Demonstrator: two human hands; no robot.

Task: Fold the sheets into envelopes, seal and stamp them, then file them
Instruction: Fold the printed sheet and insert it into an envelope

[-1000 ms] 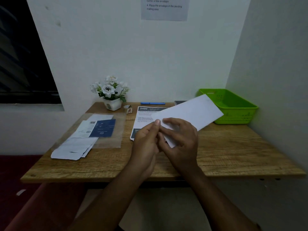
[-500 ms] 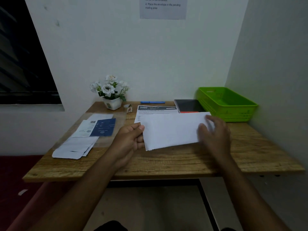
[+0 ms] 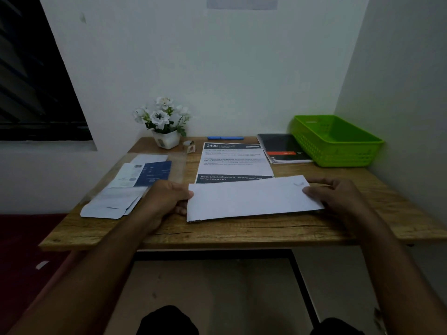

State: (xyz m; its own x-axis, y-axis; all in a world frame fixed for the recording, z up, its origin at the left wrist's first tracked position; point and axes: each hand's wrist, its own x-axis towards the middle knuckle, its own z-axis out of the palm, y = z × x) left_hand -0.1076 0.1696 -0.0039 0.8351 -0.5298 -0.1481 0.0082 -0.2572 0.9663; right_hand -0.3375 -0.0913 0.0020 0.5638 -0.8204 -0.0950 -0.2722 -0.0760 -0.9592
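Observation:
A long white envelope [image 3: 249,199] lies across the near middle of the wooden desk [image 3: 242,230], its far edge over the foot of a printed sheet [image 3: 233,160]. My left hand [image 3: 164,201] grips the envelope's left end, thumb on top. My right hand [image 3: 338,197] holds its right end, fingertips on the top face. A pile of white envelopes and a blue card [image 3: 128,187] lies on a clear plastic sleeve at the left. A green plastic basket [image 3: 338,141] stands at the back right with nothing showing inside.
A white pot of white flowers [image 3: 164,124] stands at the back left, with a small stamp roll [image 3: 191,147] beside it. A blue pen [image 3: 225,138] lies along the back wall. A black notebook [image 3: 283,148] rests beside the basket. Walls close the back and right.
The envelope was turned from tilted in the air to level, then lowered onto the desk. My hands moved apart to its two ends.

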